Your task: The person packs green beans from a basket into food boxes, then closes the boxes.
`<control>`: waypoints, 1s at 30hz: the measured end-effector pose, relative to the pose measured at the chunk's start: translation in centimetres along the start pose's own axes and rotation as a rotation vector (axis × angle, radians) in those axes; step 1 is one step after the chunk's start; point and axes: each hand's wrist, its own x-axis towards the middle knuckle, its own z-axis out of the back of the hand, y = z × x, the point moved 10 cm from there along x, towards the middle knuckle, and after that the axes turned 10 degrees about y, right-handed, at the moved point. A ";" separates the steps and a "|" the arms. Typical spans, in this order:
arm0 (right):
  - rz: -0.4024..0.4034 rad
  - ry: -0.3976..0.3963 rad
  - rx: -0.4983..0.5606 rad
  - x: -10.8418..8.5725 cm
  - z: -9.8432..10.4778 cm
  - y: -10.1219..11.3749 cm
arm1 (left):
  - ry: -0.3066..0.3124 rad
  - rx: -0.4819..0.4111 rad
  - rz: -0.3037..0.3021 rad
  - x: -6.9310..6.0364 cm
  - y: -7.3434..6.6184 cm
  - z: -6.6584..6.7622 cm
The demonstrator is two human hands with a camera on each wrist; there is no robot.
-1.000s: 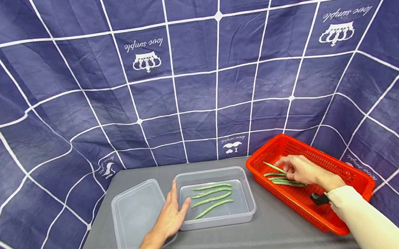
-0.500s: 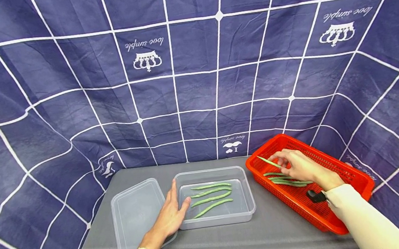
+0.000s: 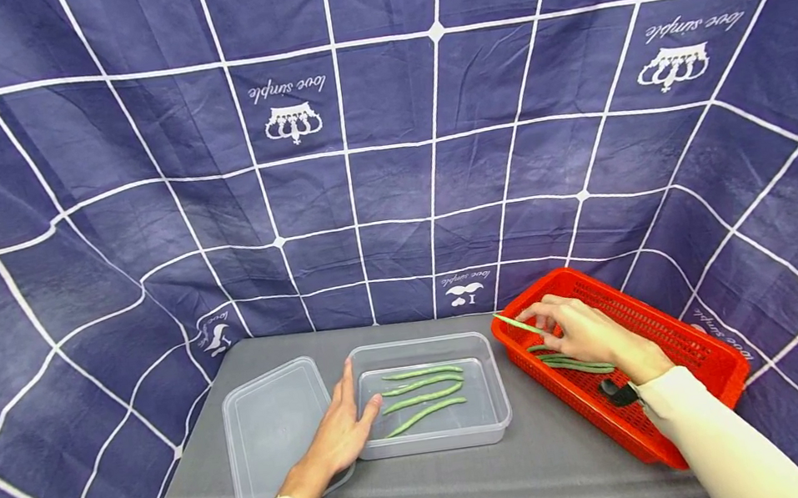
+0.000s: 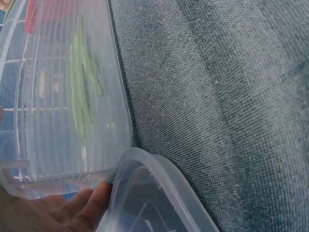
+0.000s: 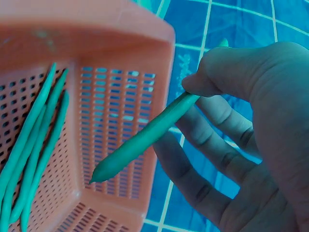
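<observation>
Between thumb and fingers my right hand pinches one green bean, held over the near left end of the red basket. Several more green beans lie on the basket floor below it. My left hand rests with straight fingers against the left side of a clear plastic container. Inside that container several green beans lie roughly side by side. In the left wrist view the fingers touch the container's end wall.
Left of the container a translucent lid lies flat on the grey cloth, partly under my left forearm and hand. A blue curtain with white lines hangs behind and at both sides.
My right hand has lifted the green bean and carried it left, to the basket's left rim. The left hand and the container have stayed in place.
</observation>
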 end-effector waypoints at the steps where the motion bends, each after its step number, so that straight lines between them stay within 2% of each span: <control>1: 0.003 0.003 -0.003 0.1 0.0 0.3 | -0.001 -0.002 0.000 0.0 0.0 0.0; 15: 0.024 0.032 -0.025 1.6 -0.7 3.3 | -0.002 0.000 -0.003 0.0 0.0 0.0; 30: 0.116 0.051 -0.034 3.6 -2.1 6.5 | -0.016 0.007 -0.016 0.1 -0.2 0.2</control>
